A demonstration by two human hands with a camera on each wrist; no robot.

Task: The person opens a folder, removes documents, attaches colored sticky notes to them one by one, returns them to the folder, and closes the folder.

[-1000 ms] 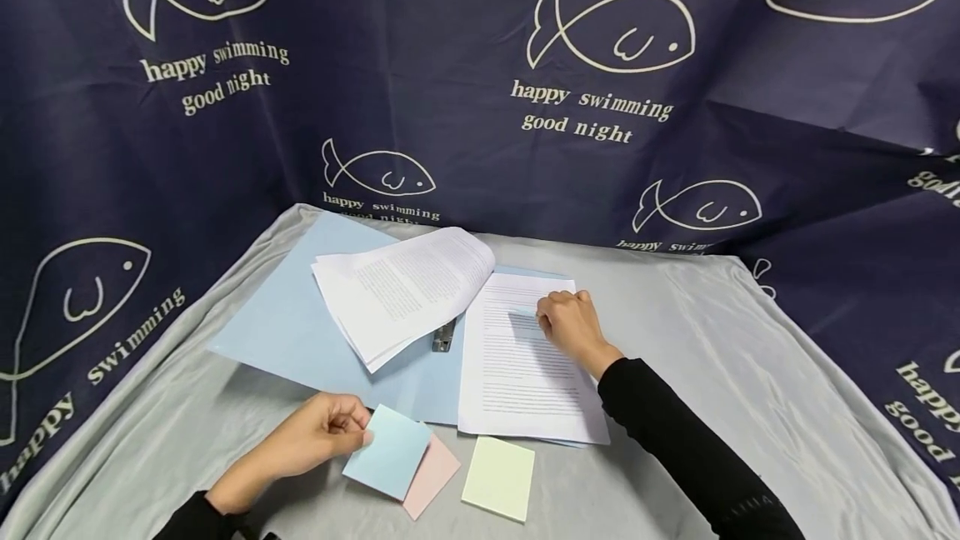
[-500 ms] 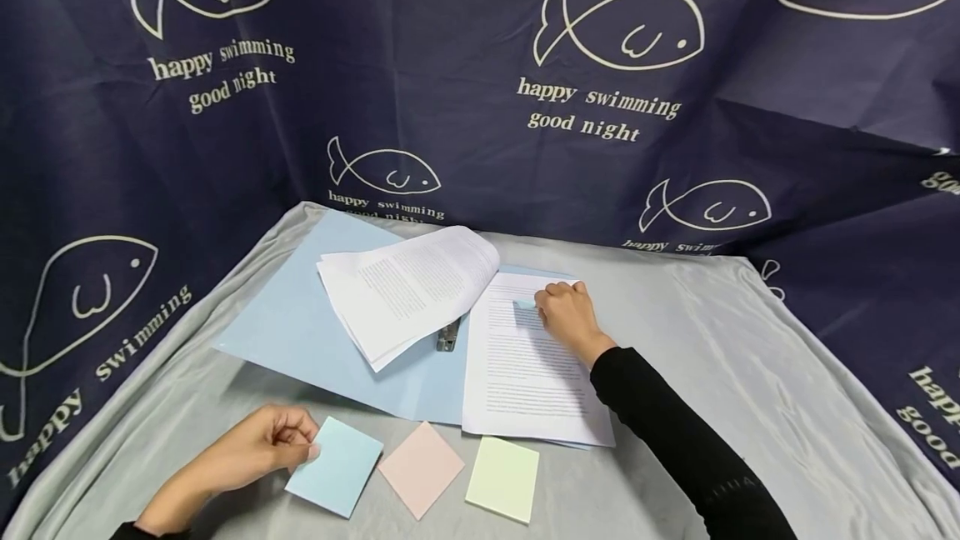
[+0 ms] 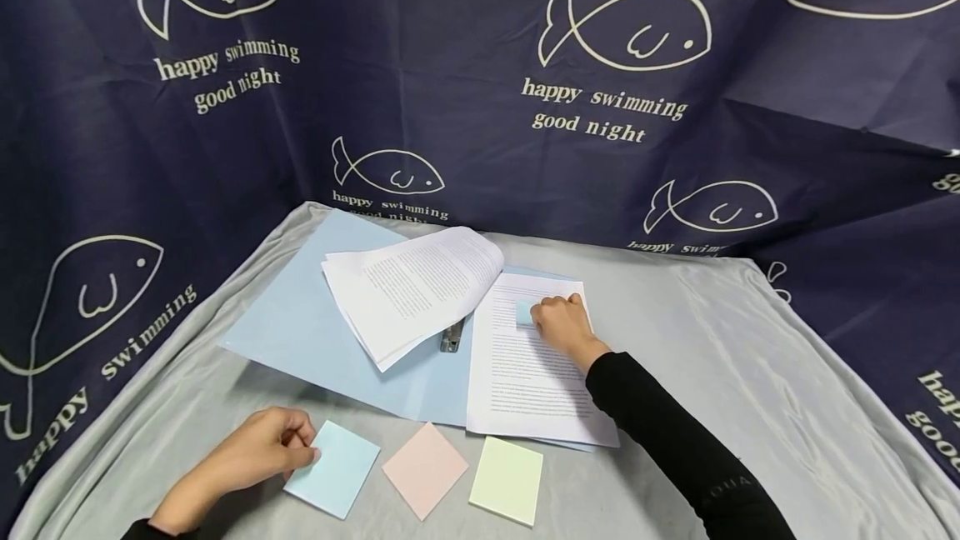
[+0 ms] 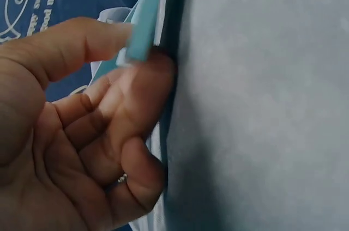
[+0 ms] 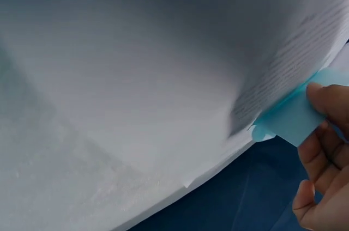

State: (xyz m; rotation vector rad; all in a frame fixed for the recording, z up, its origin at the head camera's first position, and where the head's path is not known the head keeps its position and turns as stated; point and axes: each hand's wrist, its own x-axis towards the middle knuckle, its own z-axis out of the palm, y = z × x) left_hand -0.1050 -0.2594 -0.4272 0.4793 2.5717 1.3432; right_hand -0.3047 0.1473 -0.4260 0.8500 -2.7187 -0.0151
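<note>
My left hand [image 3: 262, 450] pinches the edge of a pad of blue sticky notes [image 3: 343, 472] at the front left; in the left wrist view the thumb and index finger hold the pad [image 4: 146, 21] edge-on. Over the upper part of a printed page [image 3: 517, 394], my right hand [image 3: 564, 325] pinches a single blue sticky note [image 3: 524, 312]. The right wrist view shows this note [image 5: 294, 119] between thumb and fingers, one edge right at the printed sheet. The page lies on the right side of an opened blue folder [image 3: 300, 332].
A pink sticky-note pad [image 3: 425, 471] and a pale green one [image 3: 507, 480] lie along the front of the cloth-covered table [image 3: 697, 373]. Turned-back printed sheets [image 3: 408, 290] curl over the folder's left side, beside a metal clip [image 3: 452, 337]. A dark fish-print curtain [image 3: 450, 82] surrounds the table.
My left hand has moved left and down with the blue pad, uncovering the pink pad it overlapped. At the page, the blue note in my right hand now shows flatter and lower.
</note>
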